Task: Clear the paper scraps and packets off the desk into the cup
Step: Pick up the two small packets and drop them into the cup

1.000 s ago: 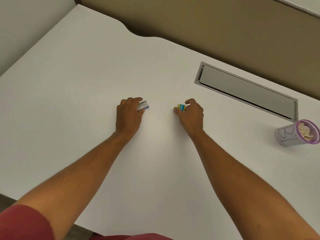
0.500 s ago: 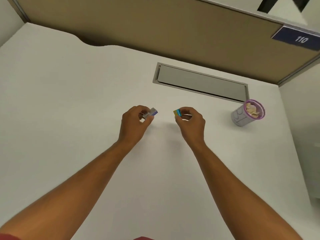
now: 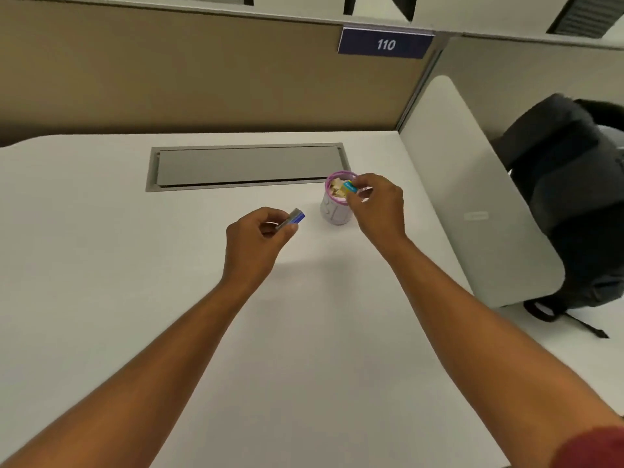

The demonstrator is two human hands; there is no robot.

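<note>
Right hand [image 3: 378, 206] is pinching a teal-yellow packet [image 3: 349, 187] over the cup [image 3: 334, 211] (scraps inside); left hand [image 3: 258, 243] is pinching a blue-silver packet [image 3: 293, 218] above the desk [image 3: 101, 265].

smooth matt white desk [image 3: 101, 298], paper cup [image 3: 334, 212], glossy packet [image 3: 349, 188].

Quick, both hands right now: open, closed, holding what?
Left hand: pinching the blue-and-grey packet.
Right hand: pinching the yellow-and-blue packet over the cup.
</note>
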